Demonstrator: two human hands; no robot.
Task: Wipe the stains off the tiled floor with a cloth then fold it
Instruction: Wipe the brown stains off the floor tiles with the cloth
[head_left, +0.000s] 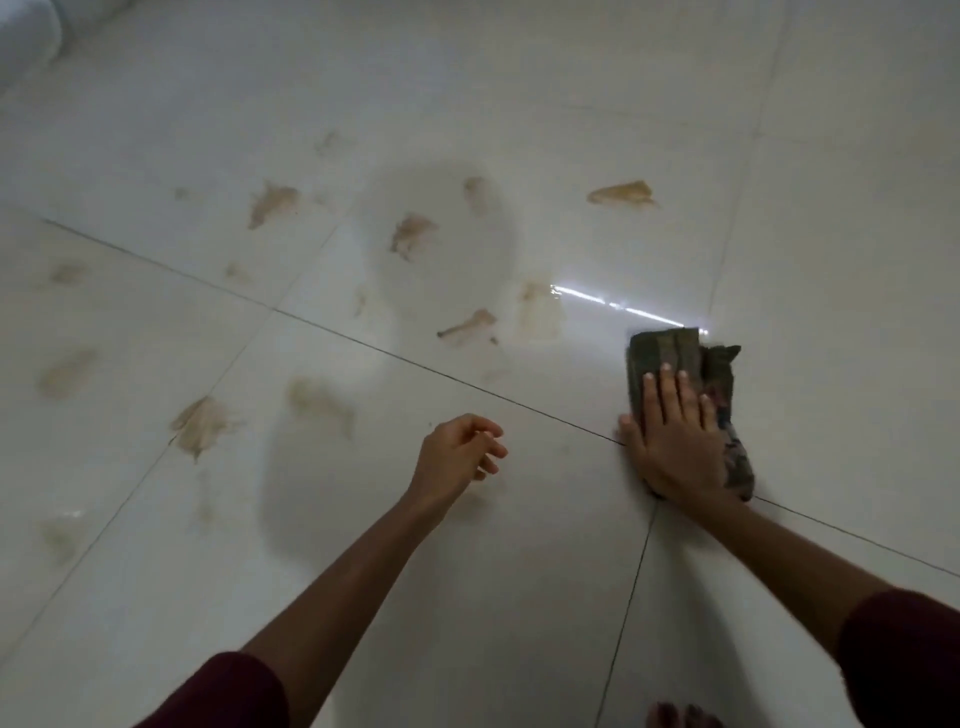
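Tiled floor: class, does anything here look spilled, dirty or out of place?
Yes. Brownish smeared stains are scattered over the pale tiled floor, mostly left of the cloth, which the right hand presses flat. The left hand hovers empty.

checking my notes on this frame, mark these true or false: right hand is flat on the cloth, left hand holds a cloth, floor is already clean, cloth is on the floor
1. The right hand lies flat on the cloth. True.
2. The left hand holds a cloth. False: it holds nothing, fingers loosely curled.
3. The floor is already clean. False: brown stains remain on the tiles.
4. The cloth is on the floor. True.
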